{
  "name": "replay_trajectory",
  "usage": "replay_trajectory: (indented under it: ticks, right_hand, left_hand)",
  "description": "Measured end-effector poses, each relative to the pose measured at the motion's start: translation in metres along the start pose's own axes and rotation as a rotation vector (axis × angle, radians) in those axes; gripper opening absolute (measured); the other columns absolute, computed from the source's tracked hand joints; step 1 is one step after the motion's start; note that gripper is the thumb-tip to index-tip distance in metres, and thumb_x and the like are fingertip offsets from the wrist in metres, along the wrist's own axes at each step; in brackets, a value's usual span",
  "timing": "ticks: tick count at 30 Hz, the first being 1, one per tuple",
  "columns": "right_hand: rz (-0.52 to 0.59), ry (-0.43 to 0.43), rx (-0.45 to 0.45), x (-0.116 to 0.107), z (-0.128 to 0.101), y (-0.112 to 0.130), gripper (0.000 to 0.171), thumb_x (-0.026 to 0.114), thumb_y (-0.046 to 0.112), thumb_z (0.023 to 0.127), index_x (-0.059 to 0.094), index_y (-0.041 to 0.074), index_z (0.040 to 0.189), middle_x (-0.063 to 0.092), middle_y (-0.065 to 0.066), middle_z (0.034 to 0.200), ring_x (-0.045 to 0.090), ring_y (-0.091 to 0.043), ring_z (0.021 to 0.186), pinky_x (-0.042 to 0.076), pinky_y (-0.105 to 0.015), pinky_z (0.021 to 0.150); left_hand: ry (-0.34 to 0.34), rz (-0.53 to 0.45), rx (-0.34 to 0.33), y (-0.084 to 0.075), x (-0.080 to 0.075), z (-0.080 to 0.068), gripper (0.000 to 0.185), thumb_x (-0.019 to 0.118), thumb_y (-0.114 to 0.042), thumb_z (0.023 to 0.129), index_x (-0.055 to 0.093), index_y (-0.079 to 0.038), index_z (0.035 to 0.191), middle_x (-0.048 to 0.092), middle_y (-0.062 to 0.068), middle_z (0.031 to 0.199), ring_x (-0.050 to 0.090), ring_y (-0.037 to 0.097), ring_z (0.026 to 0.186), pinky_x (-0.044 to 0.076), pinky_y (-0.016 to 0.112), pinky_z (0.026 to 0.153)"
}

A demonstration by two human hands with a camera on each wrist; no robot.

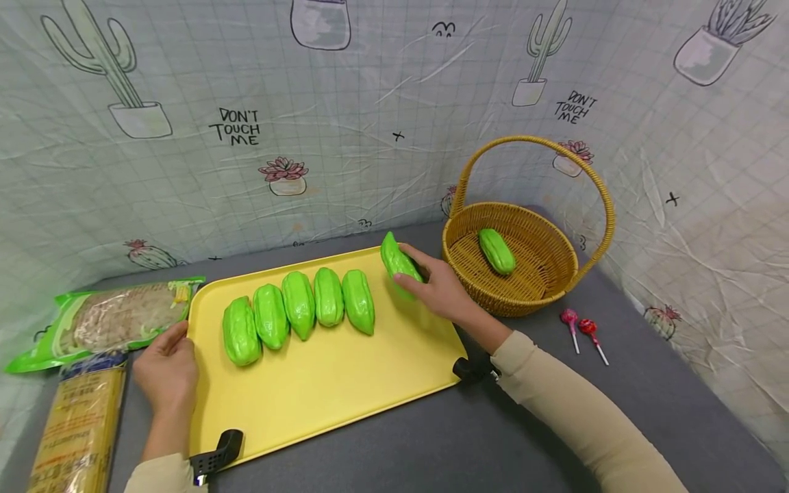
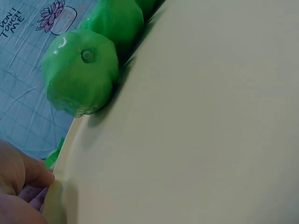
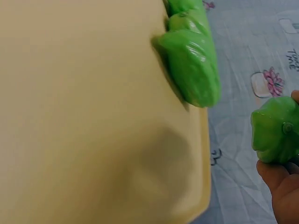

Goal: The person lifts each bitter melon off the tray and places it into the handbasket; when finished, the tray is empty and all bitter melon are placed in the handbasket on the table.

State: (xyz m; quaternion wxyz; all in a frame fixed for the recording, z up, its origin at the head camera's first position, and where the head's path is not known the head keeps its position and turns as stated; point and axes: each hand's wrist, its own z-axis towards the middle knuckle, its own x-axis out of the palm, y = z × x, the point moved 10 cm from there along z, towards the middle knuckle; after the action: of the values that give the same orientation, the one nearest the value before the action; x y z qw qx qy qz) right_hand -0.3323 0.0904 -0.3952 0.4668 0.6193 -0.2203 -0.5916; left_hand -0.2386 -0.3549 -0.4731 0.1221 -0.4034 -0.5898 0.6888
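Note:
My right hand (image 1: 440, 284) holds a green gourd-like vegetable (image 1: 394, 257) above the right end of the yellow tray (image 1: 333, 383). In the right wrist view, thumb and finger grip the held gourd (image 3: 275, 128) from opposite sides, off the tray surface. Several similar green gourds (image 1: 298, 305) lie side by side in a row on the tray. At the tray's left edge, my left hand (image 1: 168, 370) grips the rim, and the left wrist view shows its fingertips (image 2: 42, 175) on that edge. Another green gourd (image 1: 496, 251) lies inside the wicker basket (image 1: 453, 287).
The basket, with its tall arched handle (image 1: 607, 205), stands right of the tray. Two lollipops (image 1: 588, 327) lie in front of it. Left of the tray are a green-edged clear food bag (image 1: 123, 318) and a yellow packet (image 1: 80, 424). Patterned cloth hangs behind the grey table.

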Motion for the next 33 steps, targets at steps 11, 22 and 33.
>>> replay_trajectory:
  ticks: [11,22,33]
  right_hand:
    - [0.071,-0.134,-0.025,-0.061,-0.006,0.001,0.065,0.06,0.022,0.104,0.031,0.013,0.161,0.043,-0.02,0.158,0.058,-0.037,0.133,0.058,-0.05,0.097]
    - [0.027,-0.191,0.082,-0.104,-0.008,-0.034,0.066,0.058,0.03,0.105,0.029,0.014,0.162,0.042,-0.02,0.159,0.053,-0.036,0.137,0.058,-0.03,0.092]
    - [-0.062,-0.126,0.241,-0.112,-0.005,-0.072,0.07,0.057,0.038,0.105,0.026,0.013,0.163,0.046,-0.02,0.155,0.055,-0.035,0.132,0.054,-0.04,0.094]
  left_hand:
    - [0.01,0.011,-0.009,0.003,0.001,-0.001,0.038,0.051,-0.01,0.101,0.067,-0.007,0.135,0.069,0.001,0.129,0.051,-0.016,0.087,0.042,0.002,0.077]
    - [0.013,0.01,-0.018,0.004,0.001,0.001,0.038,0.051,-0.012,0.101,0.067,-0.008,0.135,0.069,-0.001,0.128,0.051,-0.016,0.088,0.042,0.002,0.077]
    - [0.018,0.015,-0.025,0.005,0.003,0.002,0.038,0.051,-0.012,0.101,0.067,-0.008,0.135,0.069,0.0,0.13,0.052,-0.015,0.089,0.042,0.002,0.077]
